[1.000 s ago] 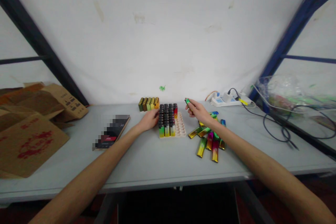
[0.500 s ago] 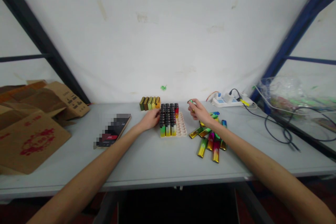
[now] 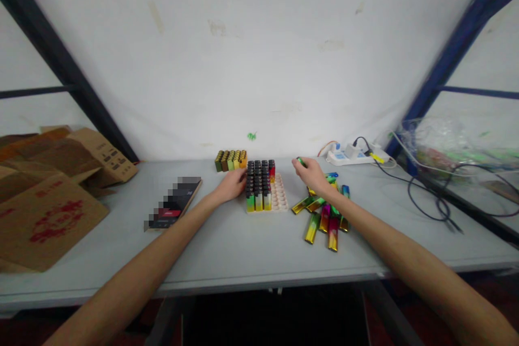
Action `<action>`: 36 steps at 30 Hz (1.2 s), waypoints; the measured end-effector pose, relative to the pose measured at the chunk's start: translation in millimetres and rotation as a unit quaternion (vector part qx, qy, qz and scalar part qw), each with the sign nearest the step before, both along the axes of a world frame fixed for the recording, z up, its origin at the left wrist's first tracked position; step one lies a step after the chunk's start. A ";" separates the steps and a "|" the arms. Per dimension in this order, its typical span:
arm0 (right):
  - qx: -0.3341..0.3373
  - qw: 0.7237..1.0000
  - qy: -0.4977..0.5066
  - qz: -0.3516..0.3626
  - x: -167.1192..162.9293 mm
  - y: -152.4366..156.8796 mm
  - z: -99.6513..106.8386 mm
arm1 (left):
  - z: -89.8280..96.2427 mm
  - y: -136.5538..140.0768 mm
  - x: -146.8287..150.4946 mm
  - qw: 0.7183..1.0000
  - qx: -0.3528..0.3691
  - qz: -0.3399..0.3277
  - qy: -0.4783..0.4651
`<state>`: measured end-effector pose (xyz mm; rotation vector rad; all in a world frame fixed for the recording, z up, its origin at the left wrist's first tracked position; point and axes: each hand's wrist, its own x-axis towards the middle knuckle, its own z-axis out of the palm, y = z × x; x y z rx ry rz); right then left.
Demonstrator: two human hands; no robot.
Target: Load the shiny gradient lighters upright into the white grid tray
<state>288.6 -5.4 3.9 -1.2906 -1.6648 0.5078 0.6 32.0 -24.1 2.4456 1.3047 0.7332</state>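
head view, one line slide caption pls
Left hand beside a part-filled tray of upright lighters; right hand holding a mostly hidden green piece near a loose shiny pile.

I count one pale perforated tray [image 3: 279,198], three black-topped plastic lighters [image 3: 258,203] in its front row, at least nine loose shiny multicoloured oblongs [image 3: 312,228], one white power strip [image 3: 360,160].

Cardboard box [image 3: 51,224] (red-printed), power strip [image 3: 339,160].

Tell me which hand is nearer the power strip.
The right hand. It is raised to the left of the power strip; the left hand is farther left, beside the upright lighters.
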 end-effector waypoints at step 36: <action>0.068 0.967 -0.189 0.155 -10.2 -9.2 -4.5 | -0.8 1.4 -1.1 1.000 0.006 -0.008 -0.006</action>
